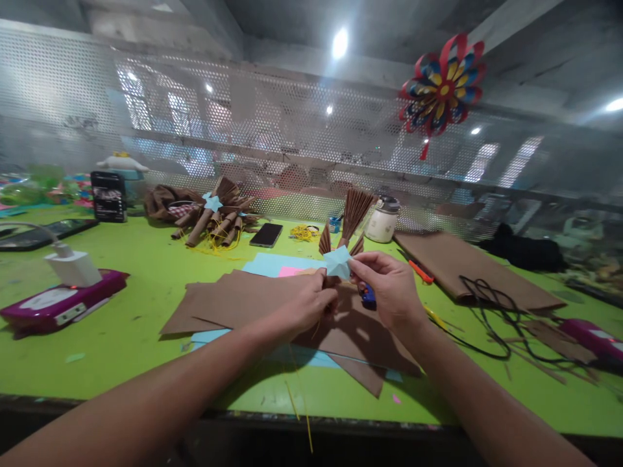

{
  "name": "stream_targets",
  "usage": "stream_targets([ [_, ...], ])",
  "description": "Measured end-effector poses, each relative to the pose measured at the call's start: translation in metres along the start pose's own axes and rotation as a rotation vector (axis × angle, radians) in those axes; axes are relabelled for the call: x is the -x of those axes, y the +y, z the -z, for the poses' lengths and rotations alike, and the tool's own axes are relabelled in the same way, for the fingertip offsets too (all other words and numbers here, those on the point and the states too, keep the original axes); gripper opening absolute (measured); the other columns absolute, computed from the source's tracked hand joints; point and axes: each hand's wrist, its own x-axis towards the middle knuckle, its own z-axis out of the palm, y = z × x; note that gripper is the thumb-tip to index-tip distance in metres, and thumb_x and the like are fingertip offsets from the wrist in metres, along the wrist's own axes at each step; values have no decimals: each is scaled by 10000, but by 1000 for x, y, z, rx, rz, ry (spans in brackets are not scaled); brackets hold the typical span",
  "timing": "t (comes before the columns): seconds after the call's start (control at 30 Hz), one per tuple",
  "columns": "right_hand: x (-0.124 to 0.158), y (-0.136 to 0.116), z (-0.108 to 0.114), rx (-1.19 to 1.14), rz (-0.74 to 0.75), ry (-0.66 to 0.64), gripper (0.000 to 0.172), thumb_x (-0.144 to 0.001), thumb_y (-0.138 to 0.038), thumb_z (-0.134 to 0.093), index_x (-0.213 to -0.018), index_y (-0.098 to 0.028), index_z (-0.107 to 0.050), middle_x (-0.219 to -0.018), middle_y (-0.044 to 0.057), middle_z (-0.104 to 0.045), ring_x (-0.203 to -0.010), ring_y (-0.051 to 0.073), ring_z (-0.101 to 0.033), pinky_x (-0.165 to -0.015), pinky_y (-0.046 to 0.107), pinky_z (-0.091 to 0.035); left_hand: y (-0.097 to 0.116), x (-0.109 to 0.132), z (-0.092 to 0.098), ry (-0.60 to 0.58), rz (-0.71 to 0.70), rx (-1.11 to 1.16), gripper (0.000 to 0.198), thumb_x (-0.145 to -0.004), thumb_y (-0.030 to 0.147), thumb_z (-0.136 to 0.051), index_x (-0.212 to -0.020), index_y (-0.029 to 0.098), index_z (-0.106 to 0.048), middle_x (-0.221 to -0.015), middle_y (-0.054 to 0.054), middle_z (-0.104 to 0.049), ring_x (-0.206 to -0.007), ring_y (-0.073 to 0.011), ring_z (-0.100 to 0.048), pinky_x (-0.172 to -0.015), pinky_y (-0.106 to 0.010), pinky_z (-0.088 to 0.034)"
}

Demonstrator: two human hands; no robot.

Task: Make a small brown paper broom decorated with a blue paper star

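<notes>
A light blue paper star [337, 263] is pinched at its right edge by my right hand [387, 285]. Directly behind the star rises a pleated brown paper fan piece [357, 211] with smaller folded parts at its sides. My left hand [311, 303] is closed at the lower left of the star, its fingers curled against the brown piece's lower part, which is mostly hidden. Something dark blue [368, 297] shows beneath my right hand. Under both hands lie brown paper sheets [243, 299] over light blue sheets [260, 263]. Thin yellow strands [292, 399] hang below my left hand.
On the green table [146, 363] are a bundle of brown paper pieces with a blue star [213, 202], a phone [266, 235], a white jar [382, 220], an orange cutter [421, 272], black cord [496, 318], a purple power strip [63, 301] and folded brown paper [467, 266].
</notes>
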Motion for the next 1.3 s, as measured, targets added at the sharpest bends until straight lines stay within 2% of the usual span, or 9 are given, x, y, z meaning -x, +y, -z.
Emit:
stream_targets([
  [0.17,0,3,-1,35,14,37,189,-657,-315,-698,-721,-148,-634,-549,-14,-569,-474,78,-463,-438,210,-348,3,3,-4,-30,-7,101,174,-799,316,-468,-775,205,-336,-611,42,-410,-524,-93,-402,-519,-244,-341],
  [0.33,0,4,1,117,52,60,174,-666,-307,-682,-710,-145,-640,-530,-27,-537,-450,61,-407,-427,208,-327,1,3,-4,-35,-35,100,192,-799,339,-485,-807,207,-347,-610,53,-374,-510,-87,-387,-514,-241,-343],
  [0.57,0,5,3,215,139,108,194,-671,-335,-676,-712,-146,-657,-630,9,-613,-563,109,-507,-539,244,-407,4,3,-6,-32,-20,81,175,-799,302,-478,-800,205,-333,-595,64,-360,-490,-80,-377,-490,-224,-323],
  [0.87,1,6,2,226,131,136,207,-663,-354,-682,-675,-151,-644,-599,4,-599,-545,112,-493,-546,255,-403,8,6,-5,-21,1,80,168,-799,304,-490,-781,201,-359,-611,57,-376,-523,-84,-371,-506,-223,-312],
  [0.97,2,6,1,232,117,138,201,-669,-351,-677,-674,-154,-638,-599,-2,-590,-544,108,-482,-543,250,-394,14,8,-5,1,10,50,183,-823,357,-455,-771,195,-388,-611,41,-418,-544,-97,-398,-524,-233,-319],
  [1.1,2,5,1,246,124,138,200,-678,-350,-667,-684,-152,-635,-613,1,-592,-558,112,-487,-550,254,-399,21,9,-6,31,11,64,297,-850,467,-369,-745,193,-416,-609,25,-452,-534,-103,-407,-534,-241,-333],
  [1.3,3,5,0,245,110,141,193,-681,-337,-666,-671,-148,-629,-591,-8,-579,-540,99,-471,-535,246,-389,24,10,-6,66,-71,-88,347,-880,424,-318,-637,197,-417,-522,24,-444,-474,-106,-372,-492,-247,-290],
])
